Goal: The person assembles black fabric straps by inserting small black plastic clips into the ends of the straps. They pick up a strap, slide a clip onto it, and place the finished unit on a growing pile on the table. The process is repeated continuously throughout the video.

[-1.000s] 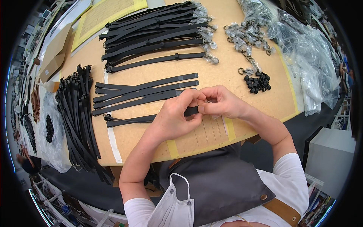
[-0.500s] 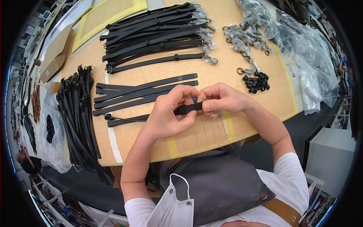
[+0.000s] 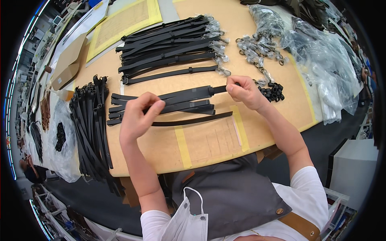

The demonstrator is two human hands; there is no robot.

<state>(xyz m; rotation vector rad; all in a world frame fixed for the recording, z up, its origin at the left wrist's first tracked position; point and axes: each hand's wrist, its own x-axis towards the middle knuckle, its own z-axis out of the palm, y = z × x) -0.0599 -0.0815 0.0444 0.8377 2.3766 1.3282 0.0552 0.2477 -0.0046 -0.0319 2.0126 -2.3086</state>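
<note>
My right hand (image 3: 244, 91) is closed around the right end of a black strap (image 3: 219, 89), just above the table. A small black loop (image 3: 211, 90) sits around this strap, left of the fist. My left hand (image 3: 138, 114) hovers over the left part of the loose straps, thumb and fingers curled together. What lies between those fingers is hidden. Several flat black straps (image 3: 201, 109) lie under and between the hands. The lowest strap (image 3: 193, 120) lies somewhat apart from the others, its left part behind my left hand.
Finished-looking straps with plastic-wrapped ends (image 3: 169, 50) lie in rows behind. More straps (image 3: 90, 128) hang over the table's left edge. To the right are black loops (image 3: 274, 92), wrapped metal hooks (image 3: 261, 48) and clear plastic bags (image 3: 321, 60). A brown cardboard piece (image 3: 70, 62) lies at the back left.
My hands have parted: the left moved left, the right moved right and farther away with the strap end. The strap now extends leftward from my right hand, over the others.
</note>
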